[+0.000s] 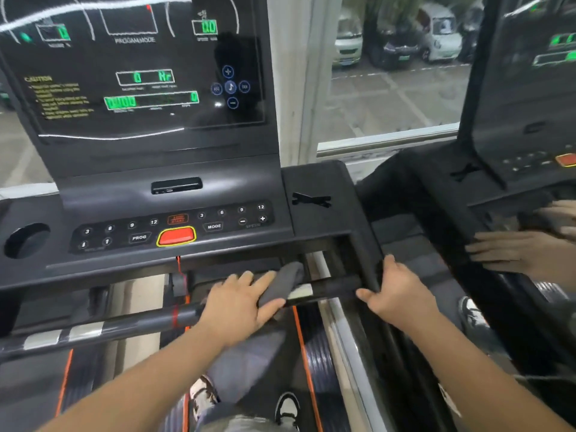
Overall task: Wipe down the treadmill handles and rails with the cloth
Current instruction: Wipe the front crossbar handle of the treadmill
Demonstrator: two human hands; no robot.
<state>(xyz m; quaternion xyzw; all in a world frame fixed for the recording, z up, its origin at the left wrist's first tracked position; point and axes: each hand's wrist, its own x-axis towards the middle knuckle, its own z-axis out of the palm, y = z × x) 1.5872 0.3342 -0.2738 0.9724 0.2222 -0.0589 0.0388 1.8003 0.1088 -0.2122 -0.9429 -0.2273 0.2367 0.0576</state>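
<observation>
- Grey cloth (282, 285) lies draped over the bar (124, 325), at about 5 o'clock from the red button (176, 236).
- Your left hand (240, 307) rests on the bar with its fingers nearly straight along the cloth's 9 o'clock side. Your thumb closes in from 6 o'clock, so the cloth is pinched between thumb and forefinger.
- Your right hand (396, 291), at 3 o'clock from the cloth, grips the rail (364, 254). The fingers curl over its top and the thumb is spread wide on the inner side, next to the bar's end.
- On the console (311, 219), the keys around the red button read "PROG" and "MODE", with rows of 3, 6, 9, 12 and a minus and plus.
- On the screen (140, 120) at 12 o'clock you can read "PROGRAM MODE" and a yellow "CAUTION". Green figures show "0.0" and "0 Hr"; the smaller print is too blurred to read.
</observation>
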